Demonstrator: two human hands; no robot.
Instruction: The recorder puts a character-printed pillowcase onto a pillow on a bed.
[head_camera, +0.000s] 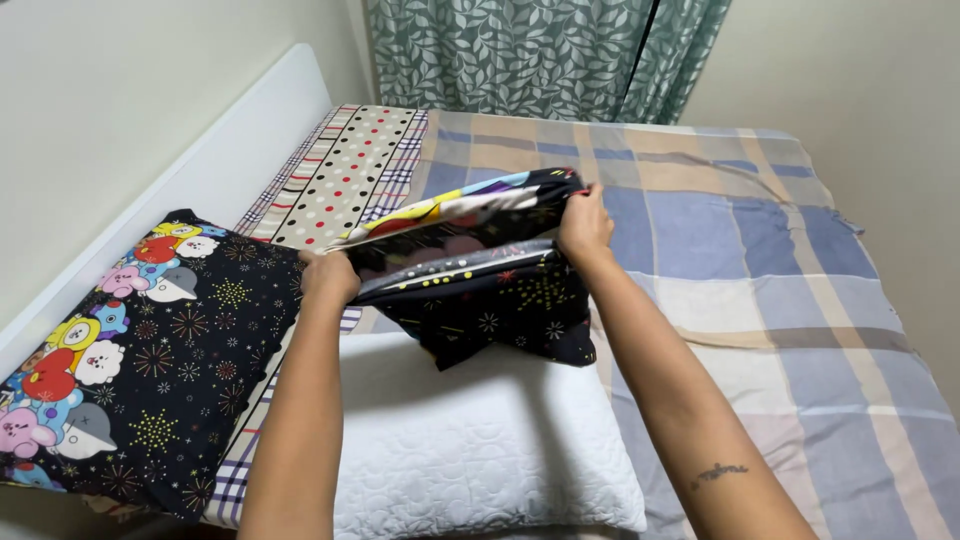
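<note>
Fingers (580, 215) spread pillowcase (480, 290) over white pillow (470, 450).

Home bedroom: bed (760, 260) with checked sheet, pillows, leaf-patterned curtain (520, 55).

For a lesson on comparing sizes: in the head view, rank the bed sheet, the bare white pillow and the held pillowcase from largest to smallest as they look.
1. Checked bed sheet
2. Bare white pillow, though it lies nearest the camera
3. Dark patterned pillowcase, bunched up between both hands

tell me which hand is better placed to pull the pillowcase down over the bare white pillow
Neither clearly. The left hand and right hand each grip an edge of the black patterned pillowcase, directly above the white pillow.
</note>
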